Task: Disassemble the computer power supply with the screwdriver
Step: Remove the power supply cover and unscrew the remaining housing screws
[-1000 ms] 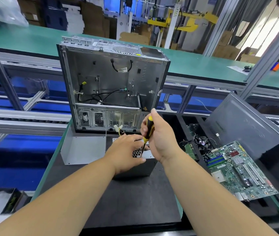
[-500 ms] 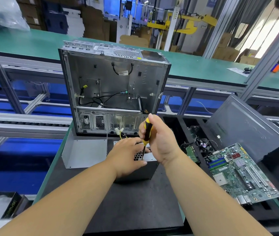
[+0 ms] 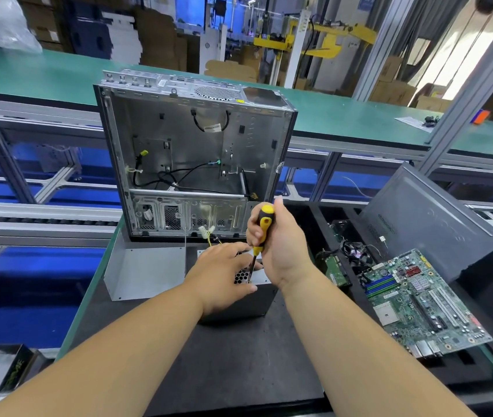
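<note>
With your left hand (image 3: pixel 224 275) pressing flat on the power supply (image 3: pixel 240 299) on the black mat (image 3: pixel 233 362) before the case (image 3: pixel 194 158), keep your right hand (image 3: pixel 281 251) wrapped around the screwdriver (image 3: pixel 258 239), upright and seated in the screw.

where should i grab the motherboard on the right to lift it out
Take the motherboard by its bare long edges, coming from above with the fingers on both sides. It lies flat, component side up, in the black tray, so the top is crowded with slots and chips, and only the rim offers a plain hold.
</note>
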Motion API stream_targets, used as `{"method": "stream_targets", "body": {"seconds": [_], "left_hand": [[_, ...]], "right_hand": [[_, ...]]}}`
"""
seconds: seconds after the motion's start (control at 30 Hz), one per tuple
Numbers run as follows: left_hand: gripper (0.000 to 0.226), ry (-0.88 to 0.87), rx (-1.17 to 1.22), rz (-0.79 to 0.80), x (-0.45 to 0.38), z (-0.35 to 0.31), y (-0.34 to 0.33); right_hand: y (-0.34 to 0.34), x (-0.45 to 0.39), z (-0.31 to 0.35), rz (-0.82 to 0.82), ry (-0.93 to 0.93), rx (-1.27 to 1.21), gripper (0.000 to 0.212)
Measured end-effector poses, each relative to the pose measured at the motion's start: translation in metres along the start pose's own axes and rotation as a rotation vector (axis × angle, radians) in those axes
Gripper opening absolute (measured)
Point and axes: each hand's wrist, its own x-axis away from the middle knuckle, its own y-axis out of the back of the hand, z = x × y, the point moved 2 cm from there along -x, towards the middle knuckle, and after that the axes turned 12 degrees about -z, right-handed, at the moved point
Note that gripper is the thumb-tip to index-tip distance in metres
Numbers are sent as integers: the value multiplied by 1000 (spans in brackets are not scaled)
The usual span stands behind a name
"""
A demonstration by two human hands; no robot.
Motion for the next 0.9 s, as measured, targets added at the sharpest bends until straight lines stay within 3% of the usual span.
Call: {"method": "stream_targets", "body": {"seconds": [0.1,0.23,0.4,0.6,0.73,0.9], "left_hand": [[43,-4,10,4,0,-1,1],[43,-8,17,9,-1,-1,3],[48,-11,18,31,-1,1,1],[42,-20,-14,18,-2,2,0],[34,-16,35,-12,-2,2,3],[44,18,53,42,-1,3,0]], "right_hand": [[1,1,0,61,6,40,41],[6,1,3,8,23,143,31],[8,-2,8,-89,-42,113,47],[-2,1,3,3,-23,40,60],[-1,2,4,51,-17,62,33],[8,-2,13,-87,-28,138,25]]}}
